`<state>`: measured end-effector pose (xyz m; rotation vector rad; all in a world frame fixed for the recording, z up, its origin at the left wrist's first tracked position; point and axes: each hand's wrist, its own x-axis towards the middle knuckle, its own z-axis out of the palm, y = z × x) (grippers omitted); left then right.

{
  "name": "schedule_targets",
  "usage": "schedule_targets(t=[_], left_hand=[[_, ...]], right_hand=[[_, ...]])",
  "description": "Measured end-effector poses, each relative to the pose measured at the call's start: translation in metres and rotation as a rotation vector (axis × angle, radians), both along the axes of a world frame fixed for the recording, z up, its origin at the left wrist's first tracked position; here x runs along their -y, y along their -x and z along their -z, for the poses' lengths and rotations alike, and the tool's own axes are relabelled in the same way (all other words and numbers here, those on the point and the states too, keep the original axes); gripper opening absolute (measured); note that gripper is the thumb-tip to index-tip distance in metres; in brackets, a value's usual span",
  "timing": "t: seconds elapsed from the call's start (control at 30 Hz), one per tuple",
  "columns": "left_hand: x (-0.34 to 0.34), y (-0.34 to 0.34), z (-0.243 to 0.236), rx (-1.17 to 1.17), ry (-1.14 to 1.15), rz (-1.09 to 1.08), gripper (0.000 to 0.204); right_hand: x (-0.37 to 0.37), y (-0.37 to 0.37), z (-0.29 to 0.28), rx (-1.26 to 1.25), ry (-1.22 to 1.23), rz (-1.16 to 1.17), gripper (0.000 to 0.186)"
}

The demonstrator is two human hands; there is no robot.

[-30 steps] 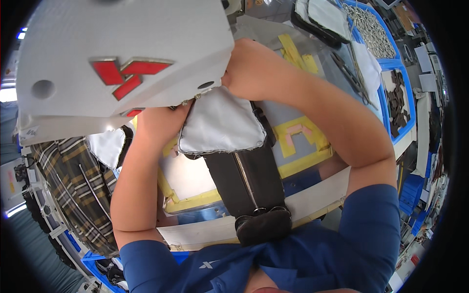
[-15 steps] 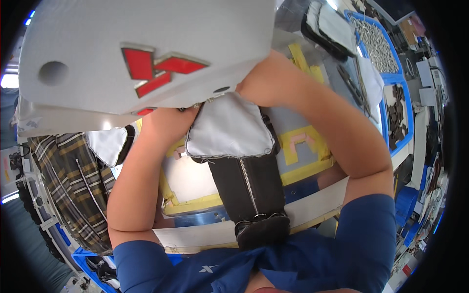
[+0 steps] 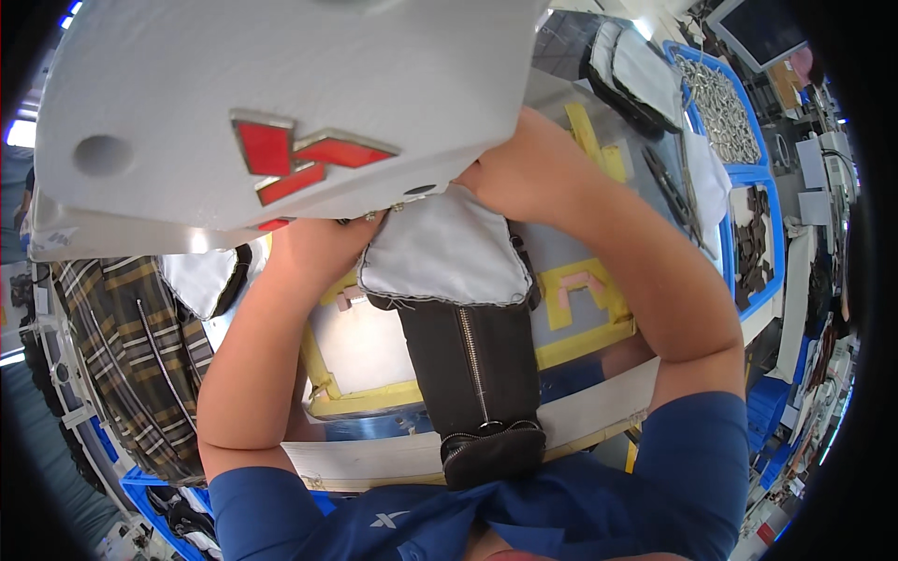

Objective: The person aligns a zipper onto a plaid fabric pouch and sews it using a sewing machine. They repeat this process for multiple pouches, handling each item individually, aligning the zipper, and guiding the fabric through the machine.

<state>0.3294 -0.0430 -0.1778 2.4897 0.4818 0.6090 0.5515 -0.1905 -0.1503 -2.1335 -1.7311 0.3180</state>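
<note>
Hands (image 3: 517, 179), two, touch one white panel (image 3: 449, 251) beside one zippered strip (image 3: 440, 360).

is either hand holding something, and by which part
The left hand and right hand flank the far end of the white-lined black bag piece; the white machine head hides their fingertips, so a grip cannot be confirmed.

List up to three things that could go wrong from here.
The left hand and right hand are partly hidden by the machine, so a pinch there could come unseen. Loose threads along the white cloth might snag. The black pouch by the table's near edge could slip off and tug the cloth.
</note>
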Motion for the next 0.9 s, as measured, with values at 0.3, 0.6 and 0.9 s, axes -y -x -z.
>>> schedule_targets(t=[0.3, 0.6, 0.9], left_hand=[[-0.002, 0.006, -0.010, -0.174, 0.051, 0.001, 0.030], [0.004, 0.004, -0.023, -0.346, 0.264, -0.046, 0.038], [-0.001, 0.005, -0.007, -0.131, 0.052, 0.010, 0.034]], right_hand=[[0.003, 0.003, -0.005, -0.024, 0.005, 0.042, 0.039], [0.005, 0.001, -0.007, -0.063, 0.003, 0.048, 0.040], [0.006, 0.001, -0.002, 0.002, -0.033, 0.012, 0.036]])
